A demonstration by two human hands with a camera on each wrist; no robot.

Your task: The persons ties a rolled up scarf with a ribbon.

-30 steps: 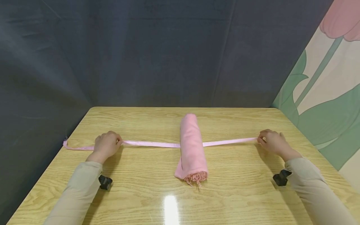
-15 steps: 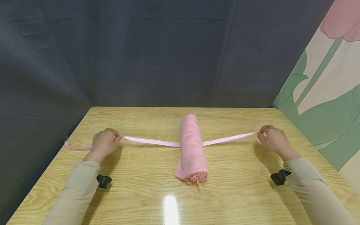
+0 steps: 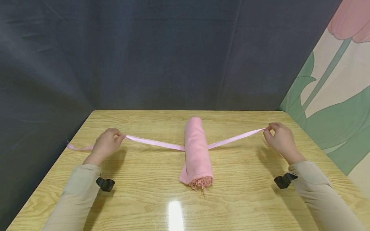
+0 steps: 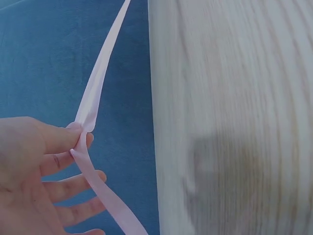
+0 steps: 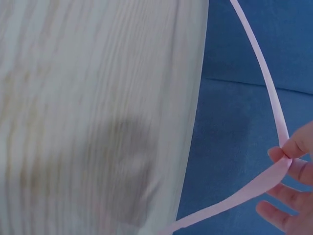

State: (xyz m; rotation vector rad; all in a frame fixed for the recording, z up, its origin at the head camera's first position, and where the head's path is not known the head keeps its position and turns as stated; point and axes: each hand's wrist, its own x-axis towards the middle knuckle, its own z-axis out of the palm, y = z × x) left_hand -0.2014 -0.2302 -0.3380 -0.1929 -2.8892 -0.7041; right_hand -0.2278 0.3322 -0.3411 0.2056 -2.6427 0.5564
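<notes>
A rolled pink scarf (image 3: 198, 149) with a fringed near end lies lengthwise in the middle of the table. Beneath it runs a light pink ribbon (image 3: 156, 142), rising on both sides toward the hands. On the left side, my left hand (image 3: 106, 144) pinches the ribbon between thumb and index finger, and a tail trails past it to the table's left edge. My right hand (image 3: 280, 140) pinches the other stretch, raised above the table. In the right wrist view, more ribbon (image 5: 249, 191) hangs below that pinch; the left wrist view shows ribbon (image 4: 110, 200) hanging past the left fingers.
The wood-grain table (image 3: 144, 199) has a bright light reflection near its front. A dark curtain (image 3: 162, 57) hangs behind and to the left. At the right is a panel (image 3: 335, 93) with a tulip picture. Each sleeve carries a small black camera (image 3: 105, 184).
Both hands have risen off the table, lifting the ribbon on each side into a shallow V. The scarf roll has stayed in place.
</notes>
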